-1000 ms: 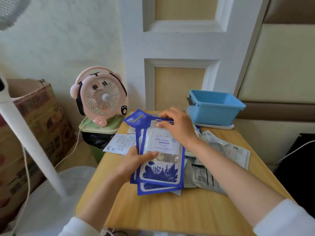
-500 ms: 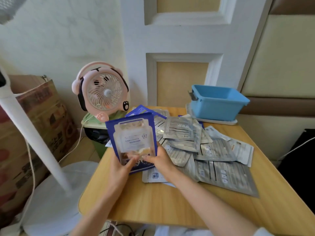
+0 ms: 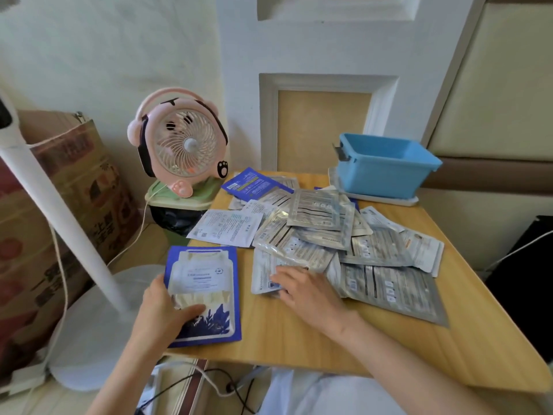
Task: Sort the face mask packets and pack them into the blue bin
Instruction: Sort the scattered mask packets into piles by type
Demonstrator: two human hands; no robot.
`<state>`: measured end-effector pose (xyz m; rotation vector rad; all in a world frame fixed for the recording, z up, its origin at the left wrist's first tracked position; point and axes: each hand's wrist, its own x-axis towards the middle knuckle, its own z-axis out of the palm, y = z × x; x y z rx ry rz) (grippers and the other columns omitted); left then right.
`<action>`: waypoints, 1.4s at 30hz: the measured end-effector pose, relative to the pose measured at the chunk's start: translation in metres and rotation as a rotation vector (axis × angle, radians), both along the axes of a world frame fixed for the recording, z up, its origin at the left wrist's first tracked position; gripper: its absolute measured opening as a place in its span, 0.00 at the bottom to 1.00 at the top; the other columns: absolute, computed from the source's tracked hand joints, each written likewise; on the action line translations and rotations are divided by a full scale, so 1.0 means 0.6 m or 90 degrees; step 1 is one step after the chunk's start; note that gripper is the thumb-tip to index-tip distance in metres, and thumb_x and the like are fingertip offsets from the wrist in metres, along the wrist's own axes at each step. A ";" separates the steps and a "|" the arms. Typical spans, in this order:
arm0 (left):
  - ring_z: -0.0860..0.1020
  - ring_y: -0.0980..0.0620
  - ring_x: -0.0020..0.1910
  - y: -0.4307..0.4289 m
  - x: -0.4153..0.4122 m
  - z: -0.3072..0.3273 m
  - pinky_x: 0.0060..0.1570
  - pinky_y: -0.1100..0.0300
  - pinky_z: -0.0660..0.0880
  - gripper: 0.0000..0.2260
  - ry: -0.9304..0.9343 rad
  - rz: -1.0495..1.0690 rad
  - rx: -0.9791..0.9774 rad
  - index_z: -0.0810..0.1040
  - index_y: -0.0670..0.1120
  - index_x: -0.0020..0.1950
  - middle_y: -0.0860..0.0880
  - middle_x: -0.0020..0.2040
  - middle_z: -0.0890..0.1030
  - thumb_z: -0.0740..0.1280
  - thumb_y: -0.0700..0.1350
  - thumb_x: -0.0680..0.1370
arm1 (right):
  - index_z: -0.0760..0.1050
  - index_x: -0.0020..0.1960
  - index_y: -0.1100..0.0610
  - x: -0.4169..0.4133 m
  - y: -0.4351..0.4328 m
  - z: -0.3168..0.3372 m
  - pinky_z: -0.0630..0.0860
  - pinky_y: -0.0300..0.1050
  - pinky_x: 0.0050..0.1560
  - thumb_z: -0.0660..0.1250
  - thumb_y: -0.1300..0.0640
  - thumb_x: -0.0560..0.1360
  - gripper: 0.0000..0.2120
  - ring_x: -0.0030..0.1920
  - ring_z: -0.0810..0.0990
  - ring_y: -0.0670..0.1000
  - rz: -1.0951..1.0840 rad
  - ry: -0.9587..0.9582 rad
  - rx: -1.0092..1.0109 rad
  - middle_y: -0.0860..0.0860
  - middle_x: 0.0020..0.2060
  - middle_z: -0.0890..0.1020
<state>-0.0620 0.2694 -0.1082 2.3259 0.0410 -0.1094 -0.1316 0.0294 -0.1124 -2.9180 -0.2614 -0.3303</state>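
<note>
Pink fan (image 3: 182,145) stands off the table's left side. Left hand (image 3: 167,310) grips the blue packet (image 3: 206,295), thumb curled over its glossy face and fingers beneath. The packet is flat and rectangular, with a white jar-shaped window and dark floral print below. It sits at the near-left corner of the table (image 3: 299,345), overhanging the left edge. Bare wood runs along the near edge. Right hand (image 3: 305,292) lies with fingers extended on a pale packet (image 3: 263,280); it seems to press, not pinch. Crinkled silver foil packets (image 3: 344,235) overlap mid-table. Blue bin (image 3: 386,166), smooth plastic, stands at the far-right corner, just beyond the pile.
</note>
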 end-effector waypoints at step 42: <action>0.78 0.51 0.42 -0.248 0.036 0.047 0.35 0.61 0.71 0.26 0.114 -0.176 -0.531 0.73 0.45 0.64 0.46 0.55 0.79 0.69 0.58 0.72 | 0.76 0.43 0.56 -0.072 -0.118 0.014 0.76 0.39 0.26 0.63 0.64 0.77 0.07 0.28 0.77 0.45 -0.296 0.033 0.780 0.51 0.34 0.77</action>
